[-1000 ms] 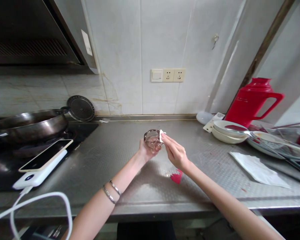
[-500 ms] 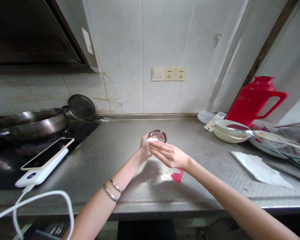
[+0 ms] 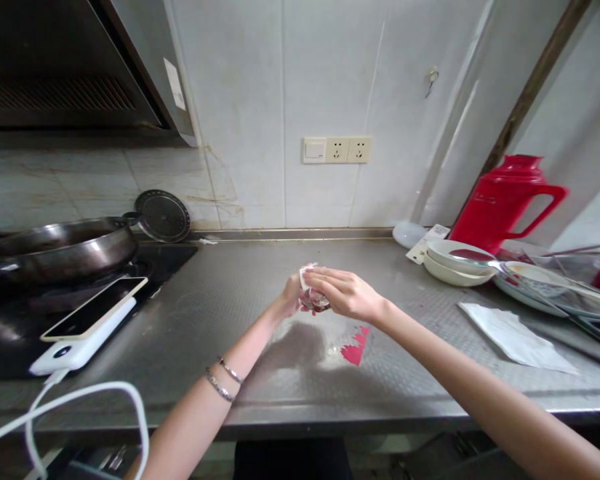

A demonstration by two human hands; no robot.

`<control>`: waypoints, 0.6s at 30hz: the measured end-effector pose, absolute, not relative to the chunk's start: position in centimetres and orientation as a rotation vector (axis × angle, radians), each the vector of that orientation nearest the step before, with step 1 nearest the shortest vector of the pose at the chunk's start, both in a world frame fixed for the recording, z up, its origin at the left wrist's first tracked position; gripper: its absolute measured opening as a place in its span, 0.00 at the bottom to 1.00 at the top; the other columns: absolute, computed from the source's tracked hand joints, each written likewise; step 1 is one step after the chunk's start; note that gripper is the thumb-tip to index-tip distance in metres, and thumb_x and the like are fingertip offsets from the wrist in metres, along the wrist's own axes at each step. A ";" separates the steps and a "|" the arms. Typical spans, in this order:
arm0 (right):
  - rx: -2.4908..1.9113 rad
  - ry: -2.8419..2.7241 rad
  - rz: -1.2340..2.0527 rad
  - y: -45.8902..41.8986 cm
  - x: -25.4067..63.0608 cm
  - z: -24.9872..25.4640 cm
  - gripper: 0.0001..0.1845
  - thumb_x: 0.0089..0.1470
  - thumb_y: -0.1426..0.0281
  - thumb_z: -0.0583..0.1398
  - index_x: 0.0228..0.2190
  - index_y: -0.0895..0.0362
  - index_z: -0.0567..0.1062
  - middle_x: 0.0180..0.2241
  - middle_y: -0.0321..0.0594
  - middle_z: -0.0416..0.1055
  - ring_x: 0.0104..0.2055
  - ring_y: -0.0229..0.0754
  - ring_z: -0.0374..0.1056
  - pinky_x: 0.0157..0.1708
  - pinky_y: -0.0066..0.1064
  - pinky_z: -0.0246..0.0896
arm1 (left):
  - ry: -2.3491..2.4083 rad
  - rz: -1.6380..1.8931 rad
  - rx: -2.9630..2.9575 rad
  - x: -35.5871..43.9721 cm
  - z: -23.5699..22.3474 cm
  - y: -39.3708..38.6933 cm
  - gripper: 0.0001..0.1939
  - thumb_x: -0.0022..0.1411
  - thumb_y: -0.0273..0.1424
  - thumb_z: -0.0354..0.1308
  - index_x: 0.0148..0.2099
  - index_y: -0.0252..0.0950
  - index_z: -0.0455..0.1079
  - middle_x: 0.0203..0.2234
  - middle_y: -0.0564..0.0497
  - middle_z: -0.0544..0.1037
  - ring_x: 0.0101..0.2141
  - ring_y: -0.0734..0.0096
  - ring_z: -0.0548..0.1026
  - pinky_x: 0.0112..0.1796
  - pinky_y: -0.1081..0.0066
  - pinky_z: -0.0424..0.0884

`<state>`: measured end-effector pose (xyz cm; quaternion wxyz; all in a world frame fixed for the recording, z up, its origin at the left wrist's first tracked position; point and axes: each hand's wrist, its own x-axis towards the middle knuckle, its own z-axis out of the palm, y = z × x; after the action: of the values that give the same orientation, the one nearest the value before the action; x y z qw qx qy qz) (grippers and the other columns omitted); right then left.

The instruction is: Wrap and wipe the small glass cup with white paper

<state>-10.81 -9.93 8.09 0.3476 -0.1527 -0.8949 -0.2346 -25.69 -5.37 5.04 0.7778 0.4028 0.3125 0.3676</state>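
My left hand (image 3: 291, 293) is closed around a small, clear, brownish glass vessel (image 3: 316, 303), raised above the steel counter. Only part of its round edge shows, so I cannot tell its exact kind. Over it lies my right hand (image 3: 349, 293), fingers pressed together on a white tissue (image 3: 306, 276) against the glass. Most of the vessel is hidden behind the fingers. On the counter below my right wrist is a torn red scrap (image 3: 354, 348).
At left, a steel pan (image 3: 65, 247) sits on the black stove, with a phone (image 3: 97, 308) and a white power bank (image 3: 83, 343) in front. On the right are a folded tissue (image 3: 515, 339), stacked bowls (image 3: 455, 272) and a red thermos (image 3: 503, 203).
The glass vessel has been turned: its round edge, earlier at the top, now shows below my fingers. My right hand has shifted slightly up and away with the tissue.
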 end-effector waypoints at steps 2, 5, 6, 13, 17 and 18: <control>-0.539 -2.191 -0.449 -9.8 -10.7 7.8 0.16 0.61 0.77 0.49 0.47 0.61 0.71 0.41 0.48 0.77 0.44 0.42 0.73 0.43 0.33 0.72 | 0.641 0.737 0.955 -25.6 5.1 -5.6 0.26 0.61 0.46 0.42 0.27 0.30 0.69 0.13 0.45 0.70 0.11 0.69 0.64 0.11 0.73 0.50; -0.755 -1.933 -0.219 -9.9 -10.8 7.4 0.14 0.61 0.74 0.50 0.42 0.57 0.74 0.34 0.41 0.78 0.32 0.37 0.75 0.31 0.25 0.70 | 0.609 0.713 0.960 -25.5 5.5 -6.2 0.27 0.60 0.46 0.41 0.31 0.30 0.70 0.17 0.44 0.73 0.12 0.68 0.66 0.11 0.73 0.52; -0.798 -1.865 -0.165 -10.0 -10.9 7.3 0.13 0.61 0.73 0.51 0.40 0.57 0.75 0.33 0.41 0.79 0.31 0.37 0.75 0.29 0.24 0.69 | 0.601 0.720 0.927 -25.4 5.7 -6.4 0.26 0.59 0.46 0.41 0.32 0.30 0.70 0.18 0.44 0.74 0.12 0.68 0.67 0.12 0.73 0.54; -0.953 -1.667 -0.069 -10.1 -11.7 6.4 0.13 0.60 0.69 0.53 0.38 0.59 0.77 0.25 0.38 0.77 0.21 0.34 0.70 0.23 0.21 0.63 | 0.539 0.906 0.651 -25.3 5.5 -6.2 0.21 0.57 0.41 0.47 0.37 0.29 0.72 0.21 0.41 0.76 0.19 0.64 0.72 0.17 0.73 0.61; -0.939 -1.639 -0.126 -10.1 -11.9 5.0 0.13 0.60 0.71 0.52 0.41 0.59 0.76 0.30 0.41 0.78 0.26 0.35 0.73 0.28 0.22 0.66 | 0.508 0.957 0.632 -25.4 5.0 -5.8 0.21 0.57 0.38 0.45 0.37 0.28 0.73 0.25 0.39 0.77 0.21 0.64 0.73 0.17 0.73 0.61; -0.929 -1.636 -0.145 -10.2 -11.9 4.7 0.13 0.60 0.72 0.52 0.42 0.58 0.75 0.32 0.41 0.79 0.28 0.36 0.74 0.29 0.22 0.67 | 0.512 0.965 0.621 -25.4 5.0 -5.8 0.21 0.57 0.38 0.45 0.37 0.28 0.73 0.25 0.39 0.77 0.20 0.65 0.73 0.17 0.73 0.62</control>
<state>-11.91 -10.21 4.72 0.5870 -0.3985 -0.7019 -0.0624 -25.37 -5.84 4.99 0.8091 0.2907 0.2395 0.4512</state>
